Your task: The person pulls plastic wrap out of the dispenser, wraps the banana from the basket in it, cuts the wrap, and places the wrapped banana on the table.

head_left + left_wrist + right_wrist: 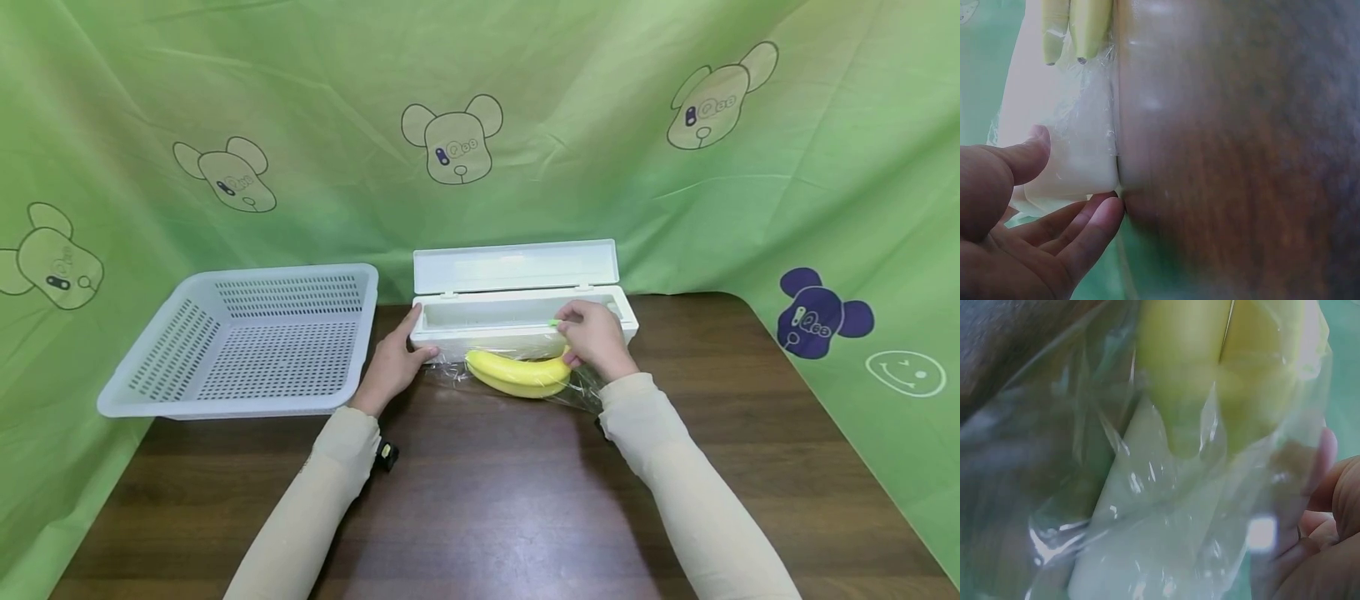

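A white cling film dispenser [517, 265] stands at the back of the table with its lid raised. My left hand [393, 364] grips its left end, with the thumb on the front and fingers round the end, as the left wrist view also shows. At the dispenser's front edge my right hand [596, 340] pinches a small green slide cutter [555, 322], right of the middle. Clear cling film [450, 372] hangs from the front and covers the bananas [517, 377], which lie against the dispenser. In the right wrist view wrinkled film [1147, 519] partly veils that hand.
A white plastic basket [360, 350] with slotted sides stands at the left, close to my left hand. The brown wooden table [480, 517] stretches in front. Behind it hangs a green cloth [555, 167] with printed bear heads.
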{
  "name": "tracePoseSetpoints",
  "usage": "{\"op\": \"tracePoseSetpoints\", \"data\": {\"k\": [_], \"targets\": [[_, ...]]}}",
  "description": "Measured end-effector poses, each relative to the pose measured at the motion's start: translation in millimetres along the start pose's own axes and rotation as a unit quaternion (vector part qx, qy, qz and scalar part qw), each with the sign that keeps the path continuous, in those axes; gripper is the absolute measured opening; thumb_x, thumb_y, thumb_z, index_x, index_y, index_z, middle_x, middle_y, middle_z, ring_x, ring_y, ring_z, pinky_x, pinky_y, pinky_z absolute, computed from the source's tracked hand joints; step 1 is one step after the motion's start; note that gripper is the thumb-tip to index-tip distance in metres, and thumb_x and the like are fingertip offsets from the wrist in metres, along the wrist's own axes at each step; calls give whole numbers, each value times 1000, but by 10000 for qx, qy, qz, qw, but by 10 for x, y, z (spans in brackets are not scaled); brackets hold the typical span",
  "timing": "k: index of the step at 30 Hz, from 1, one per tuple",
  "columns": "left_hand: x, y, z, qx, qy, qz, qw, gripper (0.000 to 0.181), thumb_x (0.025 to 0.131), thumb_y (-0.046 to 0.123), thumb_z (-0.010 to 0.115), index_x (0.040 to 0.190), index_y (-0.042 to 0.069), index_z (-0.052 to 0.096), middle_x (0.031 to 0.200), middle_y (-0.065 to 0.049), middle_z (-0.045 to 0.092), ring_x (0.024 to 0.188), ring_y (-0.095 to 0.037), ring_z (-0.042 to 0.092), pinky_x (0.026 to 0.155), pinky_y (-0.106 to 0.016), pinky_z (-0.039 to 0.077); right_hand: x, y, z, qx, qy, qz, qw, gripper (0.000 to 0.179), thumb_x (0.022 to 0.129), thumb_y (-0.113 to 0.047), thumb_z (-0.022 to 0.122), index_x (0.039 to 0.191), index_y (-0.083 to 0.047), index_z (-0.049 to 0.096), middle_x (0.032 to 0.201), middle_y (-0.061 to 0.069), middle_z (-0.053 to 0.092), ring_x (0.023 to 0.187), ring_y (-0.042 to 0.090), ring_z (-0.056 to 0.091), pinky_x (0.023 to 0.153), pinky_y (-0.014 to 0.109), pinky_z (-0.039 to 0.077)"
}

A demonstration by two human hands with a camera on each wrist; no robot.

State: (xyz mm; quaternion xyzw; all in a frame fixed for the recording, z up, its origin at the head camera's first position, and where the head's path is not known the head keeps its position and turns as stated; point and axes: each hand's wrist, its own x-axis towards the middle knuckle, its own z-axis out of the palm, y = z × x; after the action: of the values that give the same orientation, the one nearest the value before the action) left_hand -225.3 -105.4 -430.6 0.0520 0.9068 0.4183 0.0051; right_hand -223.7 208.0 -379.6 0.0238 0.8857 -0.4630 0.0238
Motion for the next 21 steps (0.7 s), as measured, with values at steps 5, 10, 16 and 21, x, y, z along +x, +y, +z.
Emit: {"op": "tracePoseSetpoints", "data": {"k": [5, 10, 16, 21], "targets": [[14, -11, 11, 26, 11, 16, 10000, 83, 95, 26, 73, 162, 24, 24, 155, -14, 42, 139, -33, 41, 113, -48, 33, -3, 38, -42, -121, 25, -122, 9998, 19, 99, 0, 57, 115, 6, 65, 91, 23, 64, 49, 20, 64, 48, 33, 56], [12, -12, 12, 41, 7, 13, 10000, 82, 95, 25, 73, 162, 23, 25, 154, -14, 43, 140, -33, 41, 113, -48, 33, 3, 65, -76, -131, 49, -88, 9999, 18, 98, -1, 57, 113, 5, 65, 90, 25, 66, 48, 20, 64, 49, 34, 56], [0, 4, 3, 21, -1, -5, 10000, 82, 95, 25, 73, 162, 23, 25, 154, -15, 44, 139, -33, 42, 112, -48, 34, -6, 100, -140, -144, 112, -50, 9998, 18, 97, -1, 57, 111, 5, 66, 101, 29, 67, 47, 20, 63, 49, 38, 57], [0, 5, 1, 28, 10, 5, 10000, 83, 94, 25, 73, 162, 23, 25, 152, -16, 46, 137, -33, 44, 111, -48, 35, -17, 120, -202, -133, 101, 21, 9999, 19, 97, -1, 57, 113, 6, 65, 103, 31, 65, 48, 20, 63, 49, 37, 57]]}}
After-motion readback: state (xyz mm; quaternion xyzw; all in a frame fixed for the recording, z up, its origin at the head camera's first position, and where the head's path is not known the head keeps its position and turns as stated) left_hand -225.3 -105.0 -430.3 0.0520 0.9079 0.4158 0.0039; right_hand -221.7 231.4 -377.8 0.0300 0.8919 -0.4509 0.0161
